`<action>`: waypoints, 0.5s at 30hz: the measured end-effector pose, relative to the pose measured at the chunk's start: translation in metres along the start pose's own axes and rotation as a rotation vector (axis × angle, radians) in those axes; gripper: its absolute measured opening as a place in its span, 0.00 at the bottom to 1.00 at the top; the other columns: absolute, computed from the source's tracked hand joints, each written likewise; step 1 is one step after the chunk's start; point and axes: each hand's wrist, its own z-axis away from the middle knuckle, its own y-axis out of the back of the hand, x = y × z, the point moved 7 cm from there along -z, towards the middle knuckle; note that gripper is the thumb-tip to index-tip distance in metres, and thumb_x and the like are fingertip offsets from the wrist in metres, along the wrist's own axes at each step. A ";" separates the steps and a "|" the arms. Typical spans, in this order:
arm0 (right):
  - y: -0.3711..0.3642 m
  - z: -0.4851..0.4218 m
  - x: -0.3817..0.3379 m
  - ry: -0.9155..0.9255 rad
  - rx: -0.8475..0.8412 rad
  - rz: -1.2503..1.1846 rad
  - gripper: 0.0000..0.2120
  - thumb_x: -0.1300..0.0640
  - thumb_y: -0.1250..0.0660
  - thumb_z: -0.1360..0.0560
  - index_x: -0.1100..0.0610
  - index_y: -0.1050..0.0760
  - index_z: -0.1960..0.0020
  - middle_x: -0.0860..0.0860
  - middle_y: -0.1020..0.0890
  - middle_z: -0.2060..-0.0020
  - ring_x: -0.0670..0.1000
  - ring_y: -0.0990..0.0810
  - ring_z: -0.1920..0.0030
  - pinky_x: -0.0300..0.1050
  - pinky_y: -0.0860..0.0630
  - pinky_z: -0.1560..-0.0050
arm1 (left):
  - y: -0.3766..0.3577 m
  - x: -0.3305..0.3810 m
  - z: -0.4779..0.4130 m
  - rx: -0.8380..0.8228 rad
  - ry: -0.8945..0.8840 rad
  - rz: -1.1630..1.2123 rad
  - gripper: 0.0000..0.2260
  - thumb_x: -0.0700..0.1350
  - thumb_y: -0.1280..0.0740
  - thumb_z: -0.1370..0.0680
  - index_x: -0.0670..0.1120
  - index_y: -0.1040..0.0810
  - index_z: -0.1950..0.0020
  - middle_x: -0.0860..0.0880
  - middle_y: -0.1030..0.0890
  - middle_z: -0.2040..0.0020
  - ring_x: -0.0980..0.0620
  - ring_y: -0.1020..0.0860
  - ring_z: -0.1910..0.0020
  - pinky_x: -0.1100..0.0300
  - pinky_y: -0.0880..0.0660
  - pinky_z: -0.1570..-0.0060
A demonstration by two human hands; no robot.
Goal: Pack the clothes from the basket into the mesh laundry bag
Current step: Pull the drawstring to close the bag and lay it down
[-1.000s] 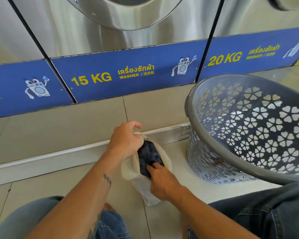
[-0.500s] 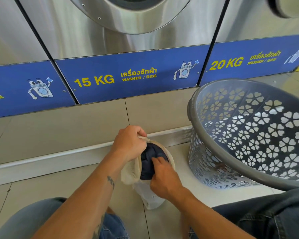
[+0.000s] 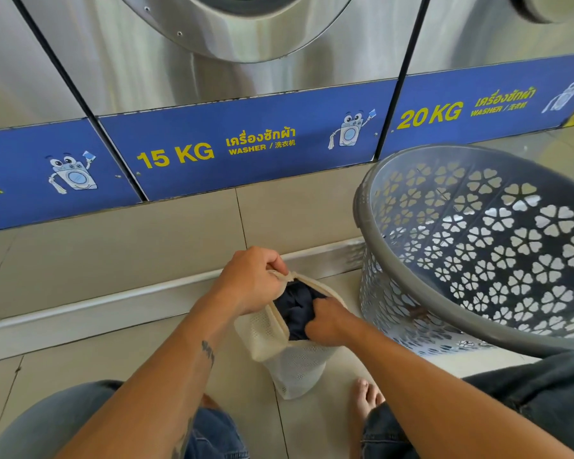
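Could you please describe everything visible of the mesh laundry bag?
The mesh laundry bag is cream-white fine netting with a plain fabric band round its mouth. It stands on the tiled floor beside the grey basket, mouth open upward. The left hand pinches its rim; the right hand grips dark clothing stuffed inside.

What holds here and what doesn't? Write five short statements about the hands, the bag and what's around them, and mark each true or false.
1. The left hand pinches the rim of the mesh laundry bag. True.
2. The right hand rests on the basket's rim. False: it grips the dark garment in the bag's mouth.
3. The basket stands to the right of the bag. True.
4. The washer label straight behind the bag reads 20 KG. False: it is the 15 KG label; 20 KG is further right.
5. A bare foot shows on the floor beside the bag. True.
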 end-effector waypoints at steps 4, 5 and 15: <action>0.030 -0.006 -0.022 0.029 0.015 0.195 0.13 0.56 0.37 0.26 0.58 0.23 0.44 0.58 0.19 0.46 0.59 0.20 0.49 0.46 0.24 0.54 | -0.004 -0.002 -0.002 -0.017 -0.012 -0.049 0.12 0.37 0.37 0.26 0.49 0.15 0.53 0.48 0.17 0.50 0.47 0.20 0.52 0.57 0.21 0.51; 0.044 -0.006 -0.030 0.048 0.100 0.203 0.12 0.57 0.37 0.27 0.57 0.22 0.46 0.57 0.19 0.49 0.59 0.19 0.50 0.46 0.23 0.54 | -0.004 -0.003 -0.003 -0.017 -0.013 -0.065 0.12 0.37 0.36 0.26 0.50 0.15 0.54 0.49 0.17 0.50 0.47 0.20 0.53 0.57 0.22 0.51; 0.064 -0.050 -0.042 0.200 0.241 -0.059 0.22 0.63 0.40 0.23 0.48 0.24 0.32 0.55 0.22 0.32 0.57 0.22 0.36 0.52 0.23 0.37 | -0.003 -0.003 -0.007 -0.068 -0.006 -0.142 0.15 0.35 0.37 0.26 0.50 0.14 0.54 0.52 0.21 0.54 0.51 0.22 0.55 0.59 0.25 0.54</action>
